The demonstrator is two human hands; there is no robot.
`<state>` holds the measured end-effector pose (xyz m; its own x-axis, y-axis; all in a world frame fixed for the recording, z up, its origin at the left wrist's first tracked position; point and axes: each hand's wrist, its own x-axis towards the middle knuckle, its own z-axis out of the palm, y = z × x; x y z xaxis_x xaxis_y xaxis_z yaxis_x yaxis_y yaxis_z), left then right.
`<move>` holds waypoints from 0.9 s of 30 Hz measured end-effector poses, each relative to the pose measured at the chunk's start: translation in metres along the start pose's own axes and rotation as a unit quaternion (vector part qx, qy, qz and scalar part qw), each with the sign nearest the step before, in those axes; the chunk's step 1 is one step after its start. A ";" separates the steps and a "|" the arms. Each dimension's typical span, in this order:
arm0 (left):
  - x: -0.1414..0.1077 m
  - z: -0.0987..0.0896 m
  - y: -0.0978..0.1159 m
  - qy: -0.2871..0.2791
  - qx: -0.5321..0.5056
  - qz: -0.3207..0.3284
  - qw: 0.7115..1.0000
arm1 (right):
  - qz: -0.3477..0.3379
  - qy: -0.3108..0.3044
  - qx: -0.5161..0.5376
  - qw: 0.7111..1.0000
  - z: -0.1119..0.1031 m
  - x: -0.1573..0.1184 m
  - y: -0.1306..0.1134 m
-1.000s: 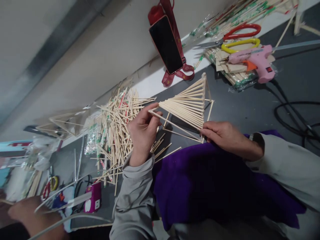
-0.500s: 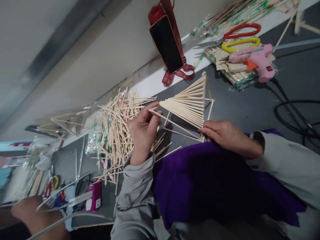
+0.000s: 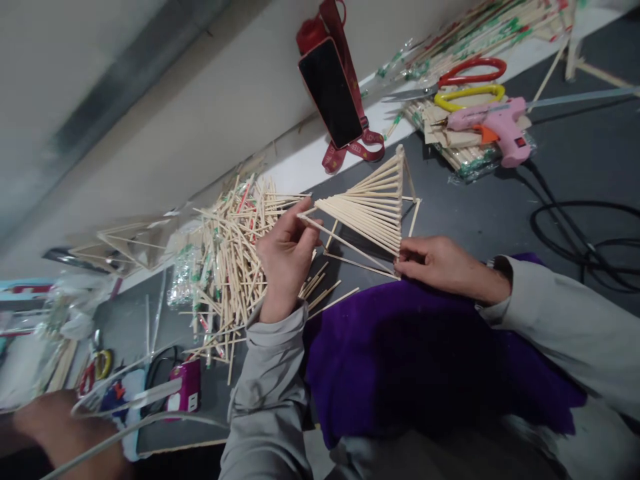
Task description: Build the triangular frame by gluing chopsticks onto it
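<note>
In front of me is a frame of thin wooden sticks (image 3: 367, 212), with a fan of sticks laid side by side across one face. My left hand (image 3: 287, 255) pinches its left corner between thumb and fingers. At the lower right, my right hand (image 3: 440, 265) has its fingers closed on the frame's edge, near the end of the lowest fan sticks; the fingertips are partly hidden. A heap of loose wooden sticks (image 3: 237, 257) lies just left of my left hand. Below the frame a purple cloth (image 3: 360, 360) covers my lap.
A pink glue gun (image 3: 500, 127) and scissors (image 3: 470, 97) rest on packed sticks at the right, its black cable (image 3: 565, 240) looped nearby. A phone (image 3: 333, 93) leans against a red bottle (image 3: 310, 37). Another person's arm (image 3: 65, 430), a purple power strip (image 3: 190, 387) and white cords are lower left.
My right hand has shifted slightly left along with the frame's right side, its fingers more curled at the corner. My left hand keeps its pinch. The view has moved a little.
</note>
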<state>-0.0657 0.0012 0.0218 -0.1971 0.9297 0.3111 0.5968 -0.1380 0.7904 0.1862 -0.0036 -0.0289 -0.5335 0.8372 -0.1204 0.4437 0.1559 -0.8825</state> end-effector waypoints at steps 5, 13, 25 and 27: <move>-0.001 -0.002 -0.001 -0.010 -0.025 -0.020 0.999 | -0.022 -0.002 -0.026 0.999 0.003 0.000 0.005; -0.001 -0.002 0.001 -0.015 -0.031 -0.027 0.999 | -0.033 -0.012 -0.001 0.999 0.004 0.000 0.008; 0.000 -0.002 0.000 -0.023 -0.015 -0.011 1.000 | -0.042 -0.011 -0.003 0.999 0.001 0.002 0.006; 0.000 -0.001 -0.002 -0.020 -0.020 -0.011 1.000 | -0.034 -0.011 0.000 0.999 -0.001 0.002 0.004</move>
<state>-0.0672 0.0010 0.0206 -0.1781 0.9455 0.2725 0.5604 -0.1302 0.8179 0.1880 -0.0008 -0.0318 -0.5786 0.8126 -0.0702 0.4051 0.2116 -0.8895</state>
